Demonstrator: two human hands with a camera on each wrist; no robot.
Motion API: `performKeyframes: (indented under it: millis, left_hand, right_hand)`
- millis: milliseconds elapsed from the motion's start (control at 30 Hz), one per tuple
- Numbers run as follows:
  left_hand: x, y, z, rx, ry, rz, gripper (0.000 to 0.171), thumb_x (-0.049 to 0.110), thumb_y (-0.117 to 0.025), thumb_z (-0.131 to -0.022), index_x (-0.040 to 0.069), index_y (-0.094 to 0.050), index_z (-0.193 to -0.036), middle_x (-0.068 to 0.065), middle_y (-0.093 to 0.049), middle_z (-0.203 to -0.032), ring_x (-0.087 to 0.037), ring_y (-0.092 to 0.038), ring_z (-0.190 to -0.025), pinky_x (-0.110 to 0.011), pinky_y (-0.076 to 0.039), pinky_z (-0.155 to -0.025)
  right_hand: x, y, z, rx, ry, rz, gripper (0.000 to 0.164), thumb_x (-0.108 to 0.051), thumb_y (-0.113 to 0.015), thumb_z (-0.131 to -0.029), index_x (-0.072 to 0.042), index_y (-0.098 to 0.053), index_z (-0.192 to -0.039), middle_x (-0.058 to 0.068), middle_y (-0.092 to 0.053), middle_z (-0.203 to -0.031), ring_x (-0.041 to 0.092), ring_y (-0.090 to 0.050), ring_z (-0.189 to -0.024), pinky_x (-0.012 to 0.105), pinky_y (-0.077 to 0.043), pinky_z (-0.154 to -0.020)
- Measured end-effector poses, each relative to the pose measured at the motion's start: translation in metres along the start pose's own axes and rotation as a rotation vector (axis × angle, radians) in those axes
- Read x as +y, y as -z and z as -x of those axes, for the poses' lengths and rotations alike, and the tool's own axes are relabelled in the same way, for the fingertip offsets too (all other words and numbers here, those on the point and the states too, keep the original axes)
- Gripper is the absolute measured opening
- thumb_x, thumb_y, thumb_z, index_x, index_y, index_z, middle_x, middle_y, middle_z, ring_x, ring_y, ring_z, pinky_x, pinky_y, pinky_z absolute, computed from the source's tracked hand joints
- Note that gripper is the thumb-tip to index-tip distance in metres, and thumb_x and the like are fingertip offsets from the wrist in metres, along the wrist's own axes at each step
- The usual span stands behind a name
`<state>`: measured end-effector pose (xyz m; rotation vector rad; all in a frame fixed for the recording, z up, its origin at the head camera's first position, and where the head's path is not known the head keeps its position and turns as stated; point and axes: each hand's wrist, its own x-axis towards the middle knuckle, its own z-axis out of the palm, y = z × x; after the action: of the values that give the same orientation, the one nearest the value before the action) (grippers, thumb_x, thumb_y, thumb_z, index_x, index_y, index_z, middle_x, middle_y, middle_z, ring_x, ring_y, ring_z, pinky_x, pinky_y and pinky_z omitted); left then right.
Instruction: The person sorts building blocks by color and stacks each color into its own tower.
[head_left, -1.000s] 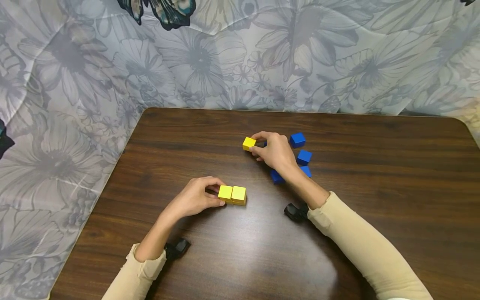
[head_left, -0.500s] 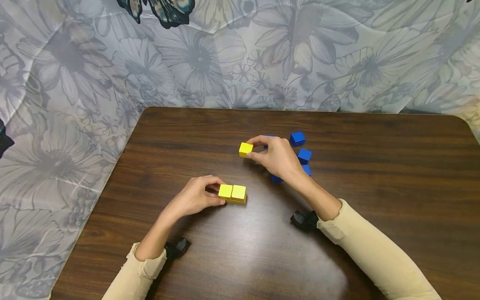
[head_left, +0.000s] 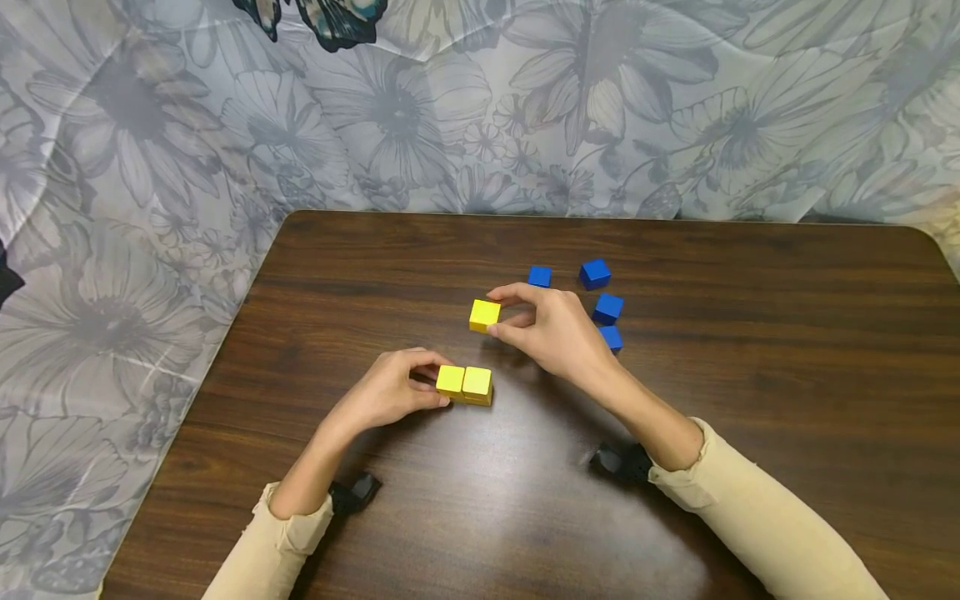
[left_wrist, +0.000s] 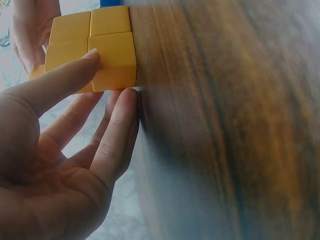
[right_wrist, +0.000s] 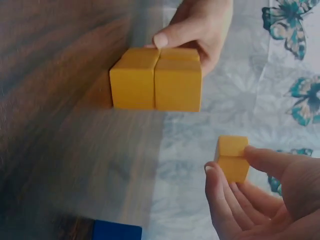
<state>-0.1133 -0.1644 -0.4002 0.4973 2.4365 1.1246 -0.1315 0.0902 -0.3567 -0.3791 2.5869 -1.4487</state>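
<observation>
My left hand (head_left: 396, 388) grips the left side of a stack of yellow cubes (head_left: 477, 383) on the table, thumb on the near face and fingers behind. In the left wrist view the stack (left_wrist: 112, 55) is two cubes wide and two high, its seams nearly aligned. Between thumb and fingertips, my right hand (head_left: 558, 333) pinches a single yellow cube (head_left: 484, 316), raised off the table just behind the stack. The right wrist view has this held cube (right_wrist: 233, 160) apart from the stack (right_wrist: 177, 87).
Blue cubes lie behind and right of my right hand: one at the back (head_left: 539, 276), another beside it (head_left: 595, 274), and two closer (head_left: 607, 309), partly beside the forearm. The dark wooden table (head_left: 465, 517) ends at a floral cloth (head_left: 397, 117) behind.
My right hand has carried the yellow cube toward me and slightly left, nearer the stack. The back left blue cube has come into view. My left hand has stayed on the stack.
</observation>
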Motion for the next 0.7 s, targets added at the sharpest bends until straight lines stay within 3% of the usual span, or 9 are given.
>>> performKeyframes:
  millis: [167, 467, 700]
  left_hand:
    - [0.000, 0.000, -0.001, 0.001, 0.007, -0.012, 0.035, 0.008, -0.085, -0.079, 0.013, -0.072, -0.112, -0.001, -0.069, -0.104, -0.017, -0.066, -0.097, -0.027, -0.057, -0.080]
    - [0.000, 0.000, 0.000, -0.003, -0.005, -0.002, 0.033, 0.007, -0.084, -0.079, 0.012, -0.073, -0.110, -0.001, -0.069, -0.103, -0.017, -0.067, -0.096, -0.025, -0.057, -0.080]
    - [-0.001, 0.000, 0.000, -0.011, -0.016, 0.002, 0.033, 0.006, -0.083, -0.080, 0.011, -0.072, -0.110, -0.002, -0.069, -0.105, -0.017, -0.067, -0.097, -0.023, -0.057, -0.080]
  right_hand:
    - [-0.002, -0.002, 0.007, -0.013, 0.001, -0.021, 0.032, -0.021, -0.079, -0.087, -0.022, -0.071, -0.118, -0.004, -0.075, -0.097, 0.005, -0.072, -0.082, 0.032, -0.056, -0.062]
    - [-0.003, -0.009, 0.016, -0.031, 0.067, -0.030, 0.030, -0.019, -0.080, -0.086, -0.019, -0.073, -0.114, -0.005, -0.073, -0.105, 0.007, -0.071, -0.086, 0.025, -0.058, -0.074]
    - [-0.004, -0.015, 0.021, -0.053, 0.090, -0.041, 0.027, -0.021, -0.081, -0.086, -0.020, -0.074, -0.112, -0.007, -0.072, -0.104, 0.006, -0.070, -0.087, 0.024, -0.058, -0.073]
